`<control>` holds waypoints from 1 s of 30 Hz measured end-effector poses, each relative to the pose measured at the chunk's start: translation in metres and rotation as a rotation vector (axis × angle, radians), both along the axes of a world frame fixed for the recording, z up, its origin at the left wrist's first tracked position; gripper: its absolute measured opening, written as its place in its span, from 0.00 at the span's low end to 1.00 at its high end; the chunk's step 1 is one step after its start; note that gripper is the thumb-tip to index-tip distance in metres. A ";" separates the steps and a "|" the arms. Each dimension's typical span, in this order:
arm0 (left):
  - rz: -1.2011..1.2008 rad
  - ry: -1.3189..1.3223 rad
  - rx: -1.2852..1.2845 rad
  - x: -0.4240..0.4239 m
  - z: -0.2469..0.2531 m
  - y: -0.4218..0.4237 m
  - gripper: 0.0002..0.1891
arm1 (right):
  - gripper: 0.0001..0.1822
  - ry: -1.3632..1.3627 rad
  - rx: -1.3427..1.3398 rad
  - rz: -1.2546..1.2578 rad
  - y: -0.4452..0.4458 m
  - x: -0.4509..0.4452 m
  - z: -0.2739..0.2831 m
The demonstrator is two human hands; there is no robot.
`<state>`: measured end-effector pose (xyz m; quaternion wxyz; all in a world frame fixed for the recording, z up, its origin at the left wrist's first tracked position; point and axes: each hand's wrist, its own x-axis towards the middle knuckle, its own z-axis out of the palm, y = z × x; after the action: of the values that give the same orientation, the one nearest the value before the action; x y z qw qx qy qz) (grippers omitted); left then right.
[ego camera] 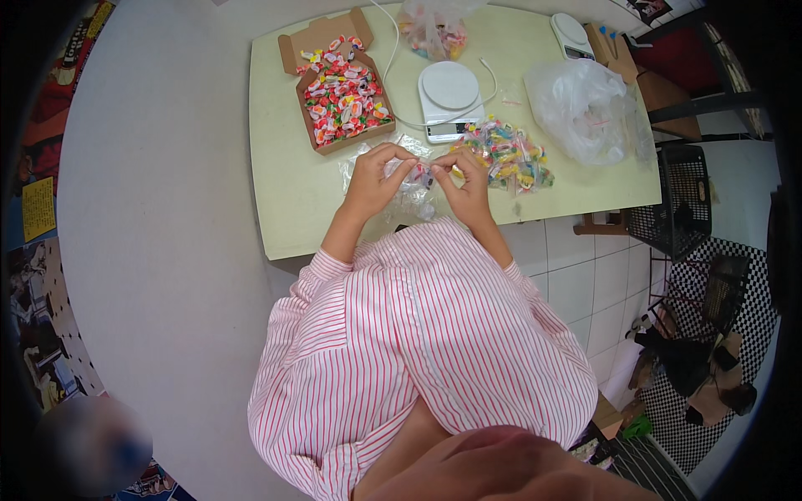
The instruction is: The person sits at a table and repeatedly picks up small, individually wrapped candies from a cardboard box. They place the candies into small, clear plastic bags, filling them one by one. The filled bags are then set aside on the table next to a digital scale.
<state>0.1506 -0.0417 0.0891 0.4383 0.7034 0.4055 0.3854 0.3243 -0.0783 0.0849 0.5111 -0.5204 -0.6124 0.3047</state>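
Observation:
Between my left hand (378,178) and my right hand (465,185), a small clear plastic bag (418,175) with something red and white inside is pinched at its top edge by both thumbs and fingers. More clear plastic bags (358,164) lie under and around my hands. An open cardboard box (354,139) full of wrapped candies (341,100) stands beyond my left hand. A white digital kitchen scale (450,86) sits ahead. Just beyond my right hand is a pile of small filled candy bags (510,150).
A large translucent plastic bag (579,106) lies on the right of the table (301,219). Another bag of candies (433,31) and a second scale (570,34) stand at the back. A white cable (396,50) loops around the near scale. A black crate (673,200) is right of the table.

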 end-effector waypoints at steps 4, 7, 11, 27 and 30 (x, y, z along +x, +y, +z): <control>-0.002 0.104 -0.066 -0.011 -0.017 -0.006 0.14 | 0.04 -0.156 0.087 0.021 0.004 0.005 -0.015; 0.083 0.188 -0.125 -0.031 -0.025 -0.016 0.20 | 0.03 -0.311 0.228 -0.294 0.022 0.042 -0.025; 0.131 0.240 -0.234 -0.063 -0.035 -0.027 0.24 | 0.05 -0.705 0.197 -0.480 0.037 0.086 -0.030; 0.201 0.176 -0.307 -0.091 -0.043 -0.041 0.23 | 0.14 -0.506 -0.368 -0.127 0.008 -0.024 -0.100; 0.175 0.187 -0.312 -0.091 -0.044 -0.040 0.22 | 0.13 -0.368 -0.409 -0.111 0.013 -0.014 -0.107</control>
<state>0.0593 -0.0812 0.0451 0.4672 0.6220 0.5587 0.2874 0.3105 -0.0657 -0.0225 0.2914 -0.6921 -0.5914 0.2939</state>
